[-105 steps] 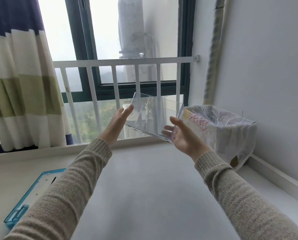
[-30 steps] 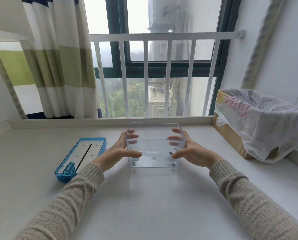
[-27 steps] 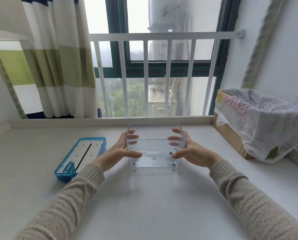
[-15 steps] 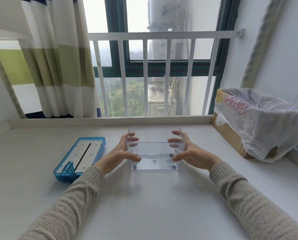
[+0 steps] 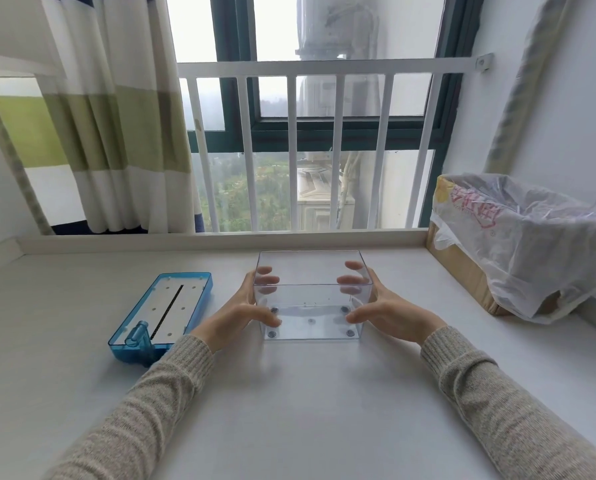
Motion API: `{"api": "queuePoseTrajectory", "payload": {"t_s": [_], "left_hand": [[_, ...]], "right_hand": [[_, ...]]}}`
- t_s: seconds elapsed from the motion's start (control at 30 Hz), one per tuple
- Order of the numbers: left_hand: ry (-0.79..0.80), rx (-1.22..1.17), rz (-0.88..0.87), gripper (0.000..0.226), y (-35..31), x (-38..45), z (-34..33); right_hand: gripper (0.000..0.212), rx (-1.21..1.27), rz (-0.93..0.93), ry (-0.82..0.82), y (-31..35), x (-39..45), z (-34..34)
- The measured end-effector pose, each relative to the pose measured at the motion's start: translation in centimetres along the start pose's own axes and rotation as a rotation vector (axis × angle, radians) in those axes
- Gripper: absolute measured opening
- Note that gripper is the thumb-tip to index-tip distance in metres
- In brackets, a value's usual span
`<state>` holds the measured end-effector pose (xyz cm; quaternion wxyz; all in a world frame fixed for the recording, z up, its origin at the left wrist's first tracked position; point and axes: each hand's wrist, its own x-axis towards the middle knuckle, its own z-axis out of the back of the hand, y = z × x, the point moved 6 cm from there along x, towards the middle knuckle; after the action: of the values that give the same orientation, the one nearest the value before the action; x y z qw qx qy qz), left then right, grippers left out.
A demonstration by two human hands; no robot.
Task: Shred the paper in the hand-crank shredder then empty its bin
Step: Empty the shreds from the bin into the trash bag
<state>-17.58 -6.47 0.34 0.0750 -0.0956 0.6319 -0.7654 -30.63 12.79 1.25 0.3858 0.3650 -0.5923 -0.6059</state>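
The clear plastic shredder bin [image 5: 312, 320] stands upright on the white table, with nothing in it. My left hand [image 5: 241, 311] grips its left wall, thumb on the near face and fingers around the far side. My right hand [image 5: 383, 311] grips its right wall the same way. The blue shredder top [image 5: 161, 311] with its crank handle lies flat on the table to the left of the bin, apart from it.
A cardboard box lined with a plastic bag [image 5: 518, 244] holding paper shreds sits at the right against the wall. A white railing [image 5: 291, 150] and window stand behind the table's far edge. A striped curtain [image 5: 116, 116] hangs at the left.
The bin came from held tilted in the air near the bag-lined box down onto the table in front of me. Over the last second both hands stay around it almost unmoved.
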Motion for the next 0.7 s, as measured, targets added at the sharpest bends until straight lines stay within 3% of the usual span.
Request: {"api": "queuePoseTrajectory", "payload": {"t_s": [0.17, 0.3, 0.47, 0.6, 0.7], "left_hand": [[0.019, -0.003, 0.012, 0.101, 0.0, -0.3, -0.1], [0.079, 0.045, 0.067, 0.121, 0.1, -1.1, -0.5], [0.013, 0.082, 0.108, 0.132, -0.2, -2.1, -0.2], [-0.042, 0.156, 0.114, 0.125, -0.5, -3.3, 0.2], [-0.102, 0.217, 0.106, 0.099, -0.6, -4.3, 0.6]], "right_hand": [[0.104, 0.008, -0.023, 0.017, 0.0, -0.2, 0.0], [0.122, 0.005, -0.063, 0.035, -0.3, -0.5, 0.4], [0.134, -0.107, -0.118, 0.002, -0.8, -2.0, 2.0], [0.111, -0.302, -0.127, -0.005, -1.1, -3.8, 2.8], [0.088, -0.374, -0.106, -0.133, -1.1, -5.2, 3.6]]}}
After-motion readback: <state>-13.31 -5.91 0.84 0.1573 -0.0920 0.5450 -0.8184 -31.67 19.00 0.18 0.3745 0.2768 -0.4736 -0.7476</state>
